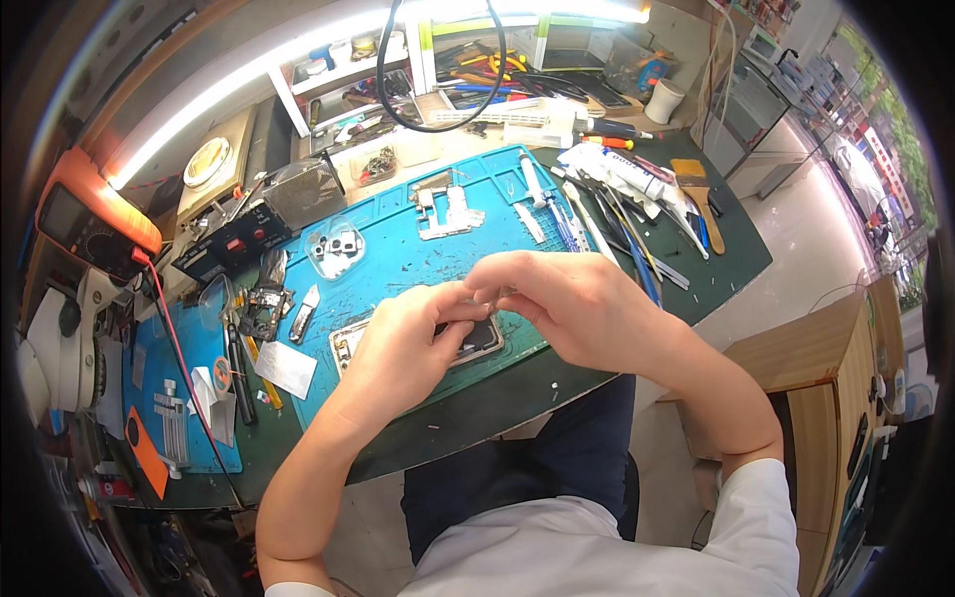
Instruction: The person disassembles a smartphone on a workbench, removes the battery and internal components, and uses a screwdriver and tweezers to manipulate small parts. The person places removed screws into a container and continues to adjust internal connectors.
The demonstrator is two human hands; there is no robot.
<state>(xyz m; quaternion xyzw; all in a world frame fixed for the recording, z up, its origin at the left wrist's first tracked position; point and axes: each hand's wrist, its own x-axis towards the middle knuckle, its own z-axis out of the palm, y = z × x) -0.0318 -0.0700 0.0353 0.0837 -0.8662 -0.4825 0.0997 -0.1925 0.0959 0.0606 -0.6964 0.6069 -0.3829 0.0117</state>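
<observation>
1. Head view: I'd brace both wrists and pinch lightly, sparing the opened phone's [481, 340] exposed insides.
2. Left hand [403, 338], right hand [572, 303]: fingers curled, tips together; I can't tell what's gripped.
3. Phone lies on the blue mat [398, 257], beneath both hands, partly hidden by the left.

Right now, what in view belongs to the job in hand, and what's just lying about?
In the job:
left hand and right hand, fingers close together; anything pinched is too small to tell
opened flat device, under the hands
blue mat, under the device

Apparently just lying about, untouched:
orange multimeter
wooden-handled brush
white paper
orange card
</observation>
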